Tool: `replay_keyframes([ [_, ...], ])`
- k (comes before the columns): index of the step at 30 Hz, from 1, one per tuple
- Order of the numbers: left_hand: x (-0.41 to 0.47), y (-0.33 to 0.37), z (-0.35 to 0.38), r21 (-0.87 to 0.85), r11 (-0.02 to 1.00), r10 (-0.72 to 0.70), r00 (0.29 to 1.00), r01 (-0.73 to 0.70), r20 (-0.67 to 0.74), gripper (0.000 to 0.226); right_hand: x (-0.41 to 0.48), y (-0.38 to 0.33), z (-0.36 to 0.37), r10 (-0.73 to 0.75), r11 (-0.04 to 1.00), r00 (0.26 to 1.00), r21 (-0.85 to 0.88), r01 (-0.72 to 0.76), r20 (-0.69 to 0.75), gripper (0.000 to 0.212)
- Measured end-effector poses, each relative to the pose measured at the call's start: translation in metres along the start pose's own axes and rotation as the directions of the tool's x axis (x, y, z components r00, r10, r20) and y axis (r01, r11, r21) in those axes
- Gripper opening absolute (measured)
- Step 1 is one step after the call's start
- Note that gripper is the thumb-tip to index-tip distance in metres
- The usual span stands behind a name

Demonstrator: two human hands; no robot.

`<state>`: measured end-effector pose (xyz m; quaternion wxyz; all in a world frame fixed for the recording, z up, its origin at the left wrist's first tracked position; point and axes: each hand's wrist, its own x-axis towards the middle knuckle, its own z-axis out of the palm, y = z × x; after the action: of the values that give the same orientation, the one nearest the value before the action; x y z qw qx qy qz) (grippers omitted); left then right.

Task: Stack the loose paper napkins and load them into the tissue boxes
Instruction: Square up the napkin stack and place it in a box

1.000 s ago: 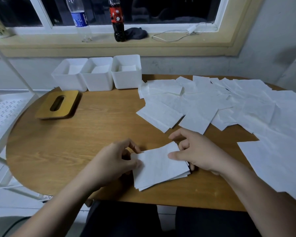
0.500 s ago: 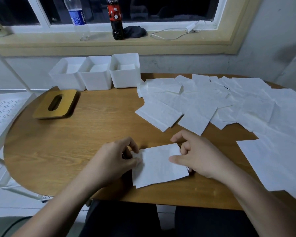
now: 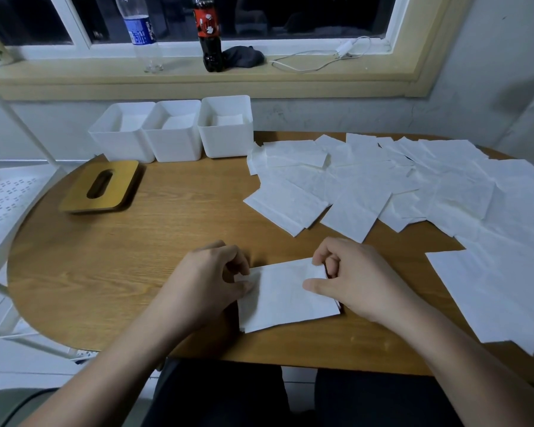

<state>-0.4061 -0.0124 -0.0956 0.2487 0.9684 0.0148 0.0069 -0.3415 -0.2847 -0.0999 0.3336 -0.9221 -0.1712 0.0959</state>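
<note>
A small stack of white napkins lies on the wooden table near its front edge. My left hand pinches the stack's left edge with thumb and fingers. My right hand grips the right edge, thumb on top and fingers curled at the far corner. Several loose napkins lie spread over the right half of the table. Three open white tissue boxes stand in a row at the back left, each with napkins inside.
A wooden box lid with an oval slot lies left of centre. Two bottles and a cable sit on the window sill. A white rack stands off the table's left edge.
The fanned napkins under the top sheet have been squared into a neater stack. Both hands kept hold of its edges, and the right hand's fingers curled in at the far corner.
</note>
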Motion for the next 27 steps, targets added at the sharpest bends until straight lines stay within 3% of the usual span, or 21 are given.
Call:
replay_keyframes([
  [8,0.006,0.001,0.003,0.001,1.0,-0.004,1.0,0.004,0.0,0.011,0.007,0.003,-0.005,0.025,0.999,0.998,0.045,-0.027,0.058,0.012],
  [21,0.0,-0.004,0.003,-0.125,0.99,-0.067,0.998,0.066,-0.004,0.014,0.011,-0.004,-0.003,-0.087,0.996,0.996,0.001,0.087,-0.029,0.017],
  [27,0.003,-0.01,0.008,-0.167,0.986,-0.027,0.998,0.018,-0.051,0.018,0.007,0.005,0.003,-0.098,0.995,0.993,-0.018,0.097,-0.065,0.015],
])
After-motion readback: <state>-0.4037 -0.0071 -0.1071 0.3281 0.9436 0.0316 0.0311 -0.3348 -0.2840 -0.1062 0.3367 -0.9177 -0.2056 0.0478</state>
